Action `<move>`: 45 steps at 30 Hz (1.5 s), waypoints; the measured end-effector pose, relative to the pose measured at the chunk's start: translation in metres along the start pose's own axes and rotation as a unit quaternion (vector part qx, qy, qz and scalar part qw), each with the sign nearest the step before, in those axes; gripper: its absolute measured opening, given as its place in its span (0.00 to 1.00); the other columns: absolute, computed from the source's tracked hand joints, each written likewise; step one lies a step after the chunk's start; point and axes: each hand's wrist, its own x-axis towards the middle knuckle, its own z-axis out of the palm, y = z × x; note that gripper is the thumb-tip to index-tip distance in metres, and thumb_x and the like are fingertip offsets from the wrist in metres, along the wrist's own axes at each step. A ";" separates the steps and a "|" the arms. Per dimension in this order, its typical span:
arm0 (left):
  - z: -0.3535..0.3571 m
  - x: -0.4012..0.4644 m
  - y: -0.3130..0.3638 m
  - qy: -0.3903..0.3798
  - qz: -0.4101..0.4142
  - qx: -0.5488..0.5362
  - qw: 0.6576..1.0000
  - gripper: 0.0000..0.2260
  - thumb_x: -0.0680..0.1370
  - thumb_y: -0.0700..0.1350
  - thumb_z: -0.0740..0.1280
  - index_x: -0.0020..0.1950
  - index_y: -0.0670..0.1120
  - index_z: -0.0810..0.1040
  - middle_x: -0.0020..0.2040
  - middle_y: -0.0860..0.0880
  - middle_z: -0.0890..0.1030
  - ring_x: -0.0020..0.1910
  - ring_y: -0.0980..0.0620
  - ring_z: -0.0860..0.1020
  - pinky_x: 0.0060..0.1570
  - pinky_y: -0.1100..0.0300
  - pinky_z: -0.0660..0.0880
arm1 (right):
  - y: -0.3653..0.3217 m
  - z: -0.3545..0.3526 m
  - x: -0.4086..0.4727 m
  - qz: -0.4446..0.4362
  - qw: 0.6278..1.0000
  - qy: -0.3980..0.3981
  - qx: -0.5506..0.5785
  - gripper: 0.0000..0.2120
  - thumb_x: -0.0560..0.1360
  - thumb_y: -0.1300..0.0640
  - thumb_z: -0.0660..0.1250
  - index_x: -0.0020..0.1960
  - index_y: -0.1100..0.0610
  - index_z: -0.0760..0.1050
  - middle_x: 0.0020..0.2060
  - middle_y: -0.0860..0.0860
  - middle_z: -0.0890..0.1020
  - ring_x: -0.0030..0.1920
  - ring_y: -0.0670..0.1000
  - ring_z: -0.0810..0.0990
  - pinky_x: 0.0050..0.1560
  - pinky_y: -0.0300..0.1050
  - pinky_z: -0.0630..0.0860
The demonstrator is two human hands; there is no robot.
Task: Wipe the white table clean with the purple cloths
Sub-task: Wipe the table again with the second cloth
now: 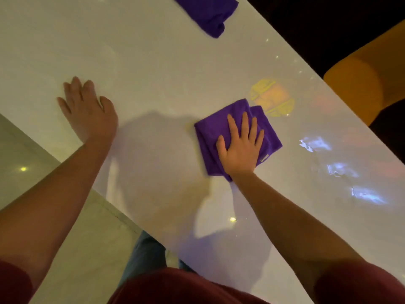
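Head view: white table [153, 69] runs diagonally across the shot, glossy, with coloured light reflections toward its right side. Right hand [240, 148] lies flat, palm down, fingers spread, on top of a folded purple cloth [213, 132], pressing it to the tabletop; not gripping, just laid open over it. Cloth sits roughly mid-table, a small pale tag at its near-right edge. Left hand [87, 110] also flat and open on the bare table, fingers together and pointing away, holding nothing, well apart from the cloth. Second purple cloth [208, 12] lies folded at the far edge of the table, partly cut off by the top of the shot, untouched. Orange seat [368, 73] beyond the table's right edge. Pale floor [32, 161] at left. Person wears dark red sleeves.
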 end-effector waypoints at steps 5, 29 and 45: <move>0.006 -0.004 0.006 0.020 0.007 0.055 0.998 0.25 0.80 0.50 0.52 0.76 0.43 0.65 0.82 0.40 0.60 0.82 0.37 0.54 0.79 0.36 0.50 | 0.009 -0.003 0.089 0.019 1.000 -0.004 0.022 0.33 0.81 0.35 0.50 0.84 0.45 0.60 0.85 0.55 0.57 0.85 0.62 0.51 0.83 0.66 0.45; 0.068 -0.155 0.241 -0.077 0.133 0.106 0.983 0.30 0.85 0.61 0.48 0.82 0.46 0.59 0.83 0.41 0.55 0.83 0.38 0.52 0.74 0.26 0.49 | 0.152 -0.009 -0.045 -0.063 0.998 -0.001 0.020 0.30 0.82 0.36 0.56 0.82 0.45 0.64 0.84 0.54 0.61 0.85 0.61 0.52 0.81 0.70 0.49; 0.072 -0.153 0.241 -0.074 0.132 0.114 0.982 0.30 0.84 0.62 0.48 0.83 0.47 0.58 0.84 0.42 0.55 0.83 0.38 0.52 0.75 0.27 0.48 | 0.120 -0.024 0.102 0.074 0.997 0.010 0.036 0.32 0.83 0.36 0.48 0.85 0.46 0.58 0.85 0.54 0.55 0.85 0.61 0.49 0.82 0.66 0.46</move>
